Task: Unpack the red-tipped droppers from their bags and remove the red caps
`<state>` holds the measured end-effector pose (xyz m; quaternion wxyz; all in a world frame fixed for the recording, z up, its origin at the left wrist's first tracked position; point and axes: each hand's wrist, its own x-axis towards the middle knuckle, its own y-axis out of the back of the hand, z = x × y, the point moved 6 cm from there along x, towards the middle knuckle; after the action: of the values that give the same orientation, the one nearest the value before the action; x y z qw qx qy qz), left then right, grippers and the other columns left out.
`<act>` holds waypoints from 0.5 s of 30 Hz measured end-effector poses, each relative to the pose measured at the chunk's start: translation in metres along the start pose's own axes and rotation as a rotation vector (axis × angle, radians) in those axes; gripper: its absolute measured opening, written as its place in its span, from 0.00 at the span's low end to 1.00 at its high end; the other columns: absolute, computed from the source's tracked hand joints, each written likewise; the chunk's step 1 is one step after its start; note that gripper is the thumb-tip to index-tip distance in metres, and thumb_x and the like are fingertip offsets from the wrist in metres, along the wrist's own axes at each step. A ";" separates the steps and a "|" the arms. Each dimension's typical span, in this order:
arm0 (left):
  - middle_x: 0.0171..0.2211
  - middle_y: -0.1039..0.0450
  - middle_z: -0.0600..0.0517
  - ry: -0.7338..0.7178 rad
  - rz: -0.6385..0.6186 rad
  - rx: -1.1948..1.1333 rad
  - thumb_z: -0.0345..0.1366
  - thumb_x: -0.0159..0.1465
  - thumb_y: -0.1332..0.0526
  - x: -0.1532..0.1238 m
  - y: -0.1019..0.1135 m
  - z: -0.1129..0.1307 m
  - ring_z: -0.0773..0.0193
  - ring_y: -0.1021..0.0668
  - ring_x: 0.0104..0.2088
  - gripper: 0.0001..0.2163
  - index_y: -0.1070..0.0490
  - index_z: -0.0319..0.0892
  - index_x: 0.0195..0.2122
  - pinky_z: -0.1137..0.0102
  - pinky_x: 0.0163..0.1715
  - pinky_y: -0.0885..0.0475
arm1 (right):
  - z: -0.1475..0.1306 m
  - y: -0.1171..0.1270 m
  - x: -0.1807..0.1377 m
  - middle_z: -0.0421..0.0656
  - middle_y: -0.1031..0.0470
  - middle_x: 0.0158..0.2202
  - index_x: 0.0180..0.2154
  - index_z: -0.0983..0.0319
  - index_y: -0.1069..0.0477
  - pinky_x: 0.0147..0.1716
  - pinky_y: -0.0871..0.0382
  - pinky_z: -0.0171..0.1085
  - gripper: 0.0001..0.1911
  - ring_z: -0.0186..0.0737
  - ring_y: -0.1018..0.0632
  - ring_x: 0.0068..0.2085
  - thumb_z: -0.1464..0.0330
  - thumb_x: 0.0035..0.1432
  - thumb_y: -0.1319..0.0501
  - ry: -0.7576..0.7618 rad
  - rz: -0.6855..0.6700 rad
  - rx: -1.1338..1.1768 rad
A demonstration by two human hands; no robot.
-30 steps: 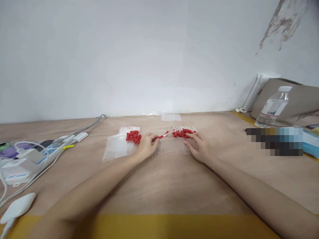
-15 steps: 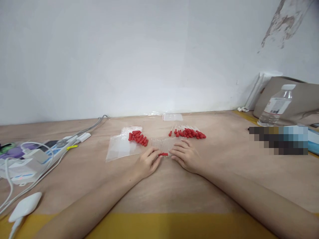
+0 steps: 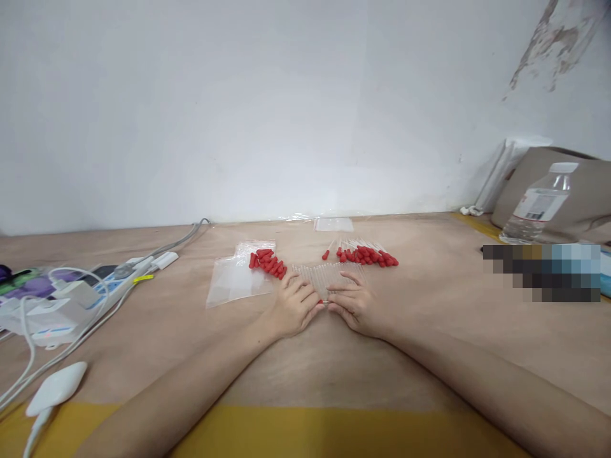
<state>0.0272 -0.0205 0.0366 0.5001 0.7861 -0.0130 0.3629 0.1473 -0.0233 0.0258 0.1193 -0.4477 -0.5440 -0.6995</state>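
Note:
My left hand [image 3: 296, 306] is closed on a red rubber bulb [image 3: 321, 301], mostly hidden by the fingers. My right hand [image 3: 354, 306] pinches a thin glass dropper tube [image 3: 326, 303], its end meeting the bulb between both hands. Just beyond my fingers lies a row of clear glass tubes [image 3: 319, 275], partly covered by the right fingers. Loose red bulbs [image 3: 267, 263] are heaped past the left hand on clear plastic bags [image 3: 226, 283]. Behind the right hand lies a pile of glass droppers with red bulbs fitted [image 3: 372, 256].
At left are a power strip [image 3: 114, 280] with plugs and cables, and a white charger [image 3: 57, 388]. On the right stand a water bottle [image 3: 539, 203] and a grey bag [image 3: 587, 191]. A small clear packet [image 3: 334, 224] lies by the wall.
My left fingers have slid right over the red bulb, which now shows only its tip. Both hands are closer together, and the whole view has shifted slightly.

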 end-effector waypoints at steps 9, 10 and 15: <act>0.24 0.33 0.54 0.063 -0.118 -0.109 0.34 0.63 0.53 -0.001 0.005 0.003 0.66 0.33 0.30 0.12 0.35 0.40 0.25 0.59 0.48 0.46 | -0.016 0.012 -0.003 0.43 0.24 0.31 0.34 0.65 0.32 0.57 0.47 0.47 0.06 0.36 0.32 0.52 0.75 0.58 0.47 0.241 -0.006 -0.178; 0.24 0.33 0.53 0.062 -0.124 -0.114 0.34 0.63 0.53 -0.001 0.005 0.004 0.66 0.34 0.30 0.12 0.35 0.40 0.25 0.59 0.48 0.46 | -0.017 0.012 -0.004 0.43 0.24 0.32 0.34 0.65 0.32 0.57 0.47 0.48 0.06 0.36 0.33 0.53 0.75 0.58 0.47 0.260 -0.005 -0.198; 0.24 0.33 0.53 0.035 -0.131 -0.110 0.35 0.63 0.53 -0.006 0.006 0.006 0.65 0.33 0.31 0.12 0.35 0.41 0.26 0.58 0.49 0.46 | -0.020 0.017 -0.010 0.45 0.24 0.35 0.36 0.66 0.32 0.57 0.51 0.54 0.08 0.39 0.34 0.54 0.78 0.57 0.48 0.325 0.014 -0.252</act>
<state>0.0242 -0.0304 0.0362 0.5654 0.7501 0.0273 0.3419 0.1539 -0.0505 0.0297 0.1532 -0.3441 -0.4227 -0.8243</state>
